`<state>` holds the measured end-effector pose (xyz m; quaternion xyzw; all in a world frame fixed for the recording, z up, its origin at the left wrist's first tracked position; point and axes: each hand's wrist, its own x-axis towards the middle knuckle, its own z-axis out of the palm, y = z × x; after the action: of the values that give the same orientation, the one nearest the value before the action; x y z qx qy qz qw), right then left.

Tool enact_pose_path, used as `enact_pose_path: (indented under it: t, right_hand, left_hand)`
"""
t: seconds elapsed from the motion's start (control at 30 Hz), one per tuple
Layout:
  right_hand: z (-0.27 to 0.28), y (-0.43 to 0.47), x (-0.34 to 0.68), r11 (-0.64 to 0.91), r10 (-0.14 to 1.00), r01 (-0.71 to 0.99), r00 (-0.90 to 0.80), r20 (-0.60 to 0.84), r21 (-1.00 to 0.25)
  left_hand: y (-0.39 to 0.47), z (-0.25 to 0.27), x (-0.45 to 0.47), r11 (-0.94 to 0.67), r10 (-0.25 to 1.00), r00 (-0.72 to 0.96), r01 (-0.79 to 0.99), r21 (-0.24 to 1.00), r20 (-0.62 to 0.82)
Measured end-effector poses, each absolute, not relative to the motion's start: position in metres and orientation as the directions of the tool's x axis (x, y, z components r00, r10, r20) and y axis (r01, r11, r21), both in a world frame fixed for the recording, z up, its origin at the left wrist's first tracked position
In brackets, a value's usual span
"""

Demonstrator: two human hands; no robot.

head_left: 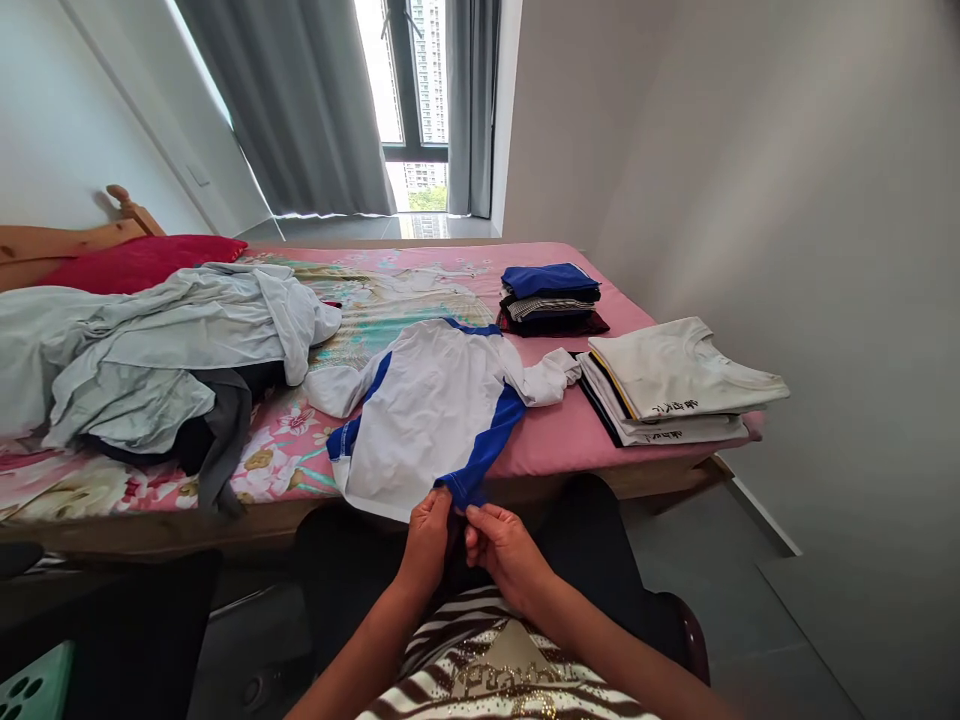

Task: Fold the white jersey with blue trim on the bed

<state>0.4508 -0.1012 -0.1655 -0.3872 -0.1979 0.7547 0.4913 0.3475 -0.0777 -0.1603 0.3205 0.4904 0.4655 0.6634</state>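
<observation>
- Pinching the lower blue-trimmed hem of a white and blue shirt (427, 410), the left hand (429, 532) and the right hand (501, 545) are meeting low in the middle of the frame, fingers pressed together on the cloth.
- The shirt is lying spread across the near edge of the bed (555, 450), at the centre of the picture, its hem hanging over toward the person.
- A heap of pale grey clothes (150, 350) is sprawling over the left part of the frame, with a red pillow (142, 262) lying behind it.
- A folded white stack (675, 385) is sitting at centre right, and a darker folded stack (551, 298) topped with blue is resting just above it, nearer the window (416, 100).
</observation>
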Motion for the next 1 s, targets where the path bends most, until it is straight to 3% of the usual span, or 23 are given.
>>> enact_pose_path:
  t: [0.1,0.23,0.4,0.53,0.73,0.9,1.0]
  right_hand:
    - [-0.165,-0.099,0.449,-0.401,0.913,-0.556,-0.180,-0.366,-0.728]
    - [-0.166,-0.097,0.444,-0.349,0.935,-0.464,-0.114,-0.336,-0.814]
    - [-0.172,-0.100,0.443,-0.378,0.925,-0.343,-0.184,-0.333,-0.860]
    - [-0.185,-0.097,0.453,-0.402,0.914,-0.408,-0.123,-0.386,-0.820]
    - [-0.202,-0.061,0.486,-0.356,0.877,-0.573,0.067,-0.476,-0.738]
    - [-0.209,-0.002,0.509,-0.440,0.751,-0.669,0.092,-0.654,-0.599]
    - [-0.208,0.041,0.520,-0.447,0.758,-0.629,0.113,-0.643,-0.636]
  left_hand:
    - [-0.076,-0.148,0.346,0.340,0.940,0.161,-0.342,0.876,-0.302]
    - [-0.078,-0.149,0.346,0.324,0.938,0.210,-0.252,0.912,-0.275]
    - [-0.069,-0.153,0.340,0.253,0.957,-0.023,-0.433,0.865,-0.291]
    - [-0.057,-0.137,0.324,0.145,0.972,-0.088,-0.504,0.851,-0.218]
    - [-0.055,-0.105,0.287,0.055,0.945,-0.277,-0.396,0.917,-0.176]
    - [-0.052,-0.090,0.253,0.052,0.966,-0.217,-0.361,0.931,-0.138]
    - [-0.052,-0.077,0.235,0.079,0.978,-0.163,-0.305,0.949,-0.134]
